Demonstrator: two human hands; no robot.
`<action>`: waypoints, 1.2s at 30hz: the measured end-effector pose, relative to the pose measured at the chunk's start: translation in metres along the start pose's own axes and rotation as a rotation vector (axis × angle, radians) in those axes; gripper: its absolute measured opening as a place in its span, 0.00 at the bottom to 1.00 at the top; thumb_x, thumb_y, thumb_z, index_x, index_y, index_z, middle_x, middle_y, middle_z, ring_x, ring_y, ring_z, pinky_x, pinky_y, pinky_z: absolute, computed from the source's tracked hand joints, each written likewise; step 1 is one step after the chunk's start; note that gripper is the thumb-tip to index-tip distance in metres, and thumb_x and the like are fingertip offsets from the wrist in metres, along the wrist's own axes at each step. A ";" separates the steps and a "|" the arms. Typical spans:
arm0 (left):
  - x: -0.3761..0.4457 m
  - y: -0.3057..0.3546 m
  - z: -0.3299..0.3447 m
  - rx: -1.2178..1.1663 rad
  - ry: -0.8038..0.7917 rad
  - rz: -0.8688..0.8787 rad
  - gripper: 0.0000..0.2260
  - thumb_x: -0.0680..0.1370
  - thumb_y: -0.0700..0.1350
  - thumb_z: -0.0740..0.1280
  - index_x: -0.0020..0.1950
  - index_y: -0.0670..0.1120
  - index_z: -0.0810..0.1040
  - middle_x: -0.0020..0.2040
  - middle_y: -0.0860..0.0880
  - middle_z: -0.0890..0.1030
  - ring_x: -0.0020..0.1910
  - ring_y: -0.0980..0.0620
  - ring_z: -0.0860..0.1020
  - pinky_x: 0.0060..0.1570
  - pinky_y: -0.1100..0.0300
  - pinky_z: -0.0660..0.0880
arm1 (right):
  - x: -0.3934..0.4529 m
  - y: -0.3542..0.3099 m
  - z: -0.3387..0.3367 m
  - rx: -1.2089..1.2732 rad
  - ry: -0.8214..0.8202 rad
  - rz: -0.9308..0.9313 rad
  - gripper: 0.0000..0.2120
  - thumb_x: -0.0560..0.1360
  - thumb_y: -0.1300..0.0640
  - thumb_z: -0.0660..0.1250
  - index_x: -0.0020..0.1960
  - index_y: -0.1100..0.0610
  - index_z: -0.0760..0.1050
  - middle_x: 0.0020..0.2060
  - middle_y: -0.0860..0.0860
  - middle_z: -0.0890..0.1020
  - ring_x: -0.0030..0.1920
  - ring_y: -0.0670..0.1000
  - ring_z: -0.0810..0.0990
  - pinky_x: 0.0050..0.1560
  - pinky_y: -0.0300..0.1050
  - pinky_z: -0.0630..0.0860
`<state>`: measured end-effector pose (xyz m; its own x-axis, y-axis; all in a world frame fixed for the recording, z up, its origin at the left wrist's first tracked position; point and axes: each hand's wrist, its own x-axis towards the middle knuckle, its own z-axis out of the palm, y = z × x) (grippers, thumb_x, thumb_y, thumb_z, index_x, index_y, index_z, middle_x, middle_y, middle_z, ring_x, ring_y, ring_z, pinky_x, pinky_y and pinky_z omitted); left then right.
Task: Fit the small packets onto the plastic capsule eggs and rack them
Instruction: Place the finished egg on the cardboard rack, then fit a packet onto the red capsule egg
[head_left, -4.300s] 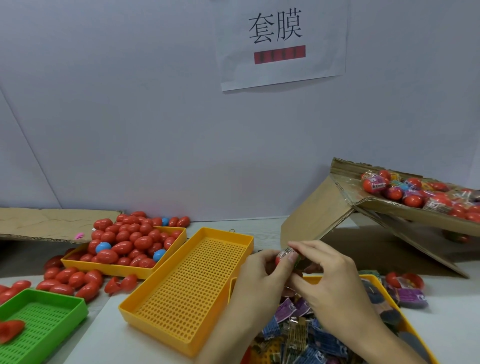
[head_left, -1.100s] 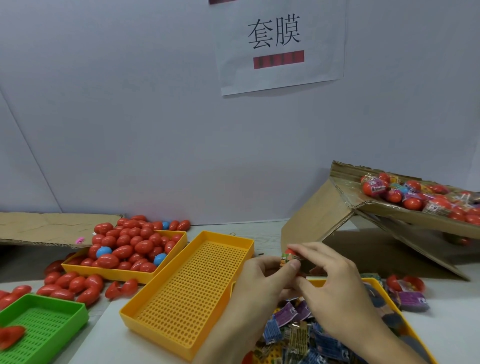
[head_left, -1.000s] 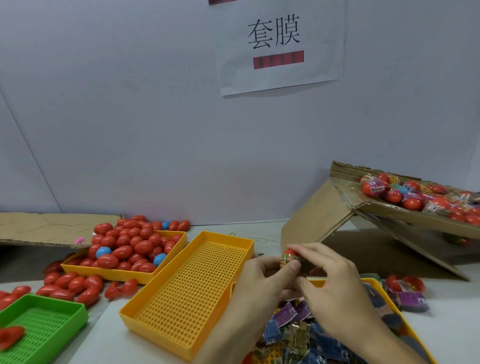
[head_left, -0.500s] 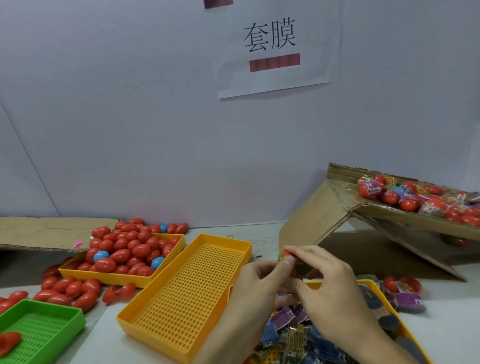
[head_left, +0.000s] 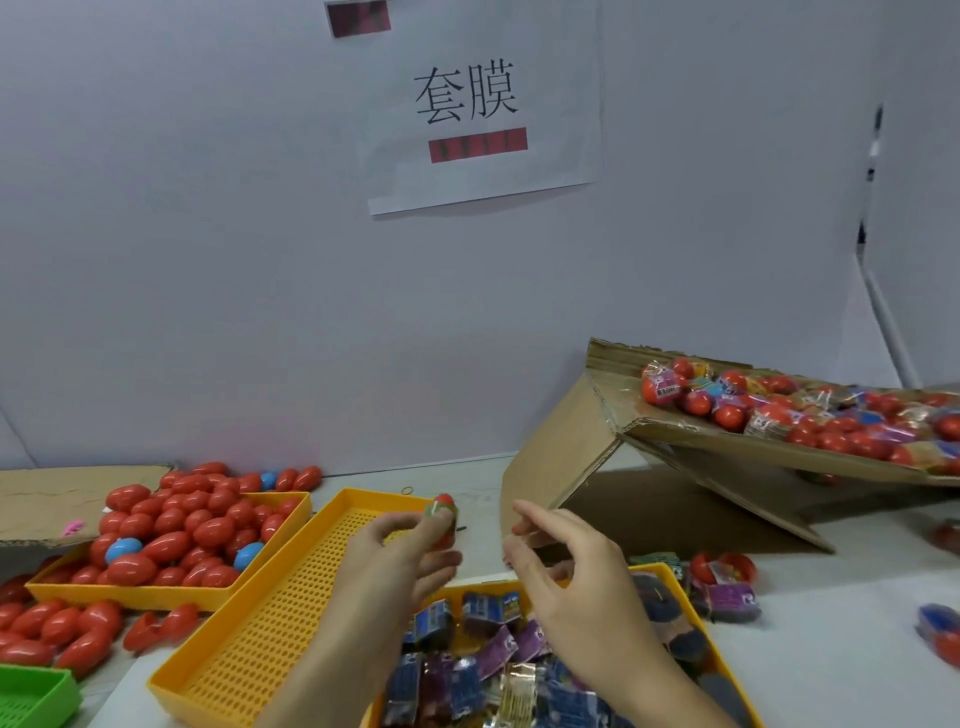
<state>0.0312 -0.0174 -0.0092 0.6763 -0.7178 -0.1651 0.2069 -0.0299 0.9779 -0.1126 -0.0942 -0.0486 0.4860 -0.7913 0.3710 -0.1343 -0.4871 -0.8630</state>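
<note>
While the left hand (head_left: 400, 551) pinches a red capsule egg (head_left: 443, 519) between thumb and fingertips, the right hand (head_left: 566, 561) hangs just beside it with fingers loosely spread and holding nothing, the two hands apart. The egg stands roughly upright, long axis near vertical, its red tip poking up out of a greenish packet (head_left: 435, 513) sleeved around its middle; I judge it is held high like this so the fit can be checked before racking. It hovers over the far end of the empty yellow perforated tray (head_left: 270, 623). Loose packets fill the yellow tray (head_left: 670, 577) at the near edge of the tabletop, close under the hands for easy reach. Bare eggs heap in the tray of red eggs (head_left: 171, 540) toward the left edge, and finished ones lie on the cardboard ramp (head_left: 597, 447) at the far right.
</note>
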 end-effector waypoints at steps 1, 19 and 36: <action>0.003 0.008 0.003 0.036 0.021 0.030 0.16 0.71 0.44 0.76 0.55 0.40 0.78 0.46 0.39 0.85 0.40 0.45 0.86 0.39 0.56 0.81 | 0.001 0.001 0.000 0.005 0.004 0.011 0.18 0.78 0.45 0.65 0.68 0.42 0.72 0.51 0.36 0.78 0.55 0.34 0.75 0.53 0.34 0.77; 0.033 0.053 0.148 0.469 -0.118 0.537 0.05 0.77 0.43 0.70 0.52 0.47 0.80 0.43 0.53 0.82 0.39 0.62 0.80 0.31 0.74 0.71 | 0.001 -0.004 0.002 -0.131 -0.046 0.061 0.07 0.80 0.50 0.63 0.54 0.37 0.71 0.47 0.31 0.73 0.53 0.34 0.72 0.55 0.26 0.70; 0.180 0.050 -0.107 1.336 0.234 0.375 0.11 0.78 0.40 0.64 0.59 0.39 0.79 0.56 0.39 0.81 0.54 0.41 0.78 0.51 0.52 0.76 | -0.001 -0.002 0.008 -0.251 -0.115 -0.116 0.12 0.79 0.56 0.66 0.56 0.39 0.76 0.48 0.36 0.77 0.54 0.36 0.73 0.53 0.33 0.75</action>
<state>0.2389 -0.0733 -0.0042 0.6684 -0.7036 0.2412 -0.7385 -0.5890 0.3283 -0.1054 -0.0894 -0.0499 0.6038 -0.6845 0.4085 -0.2745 -0.6597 -0.6996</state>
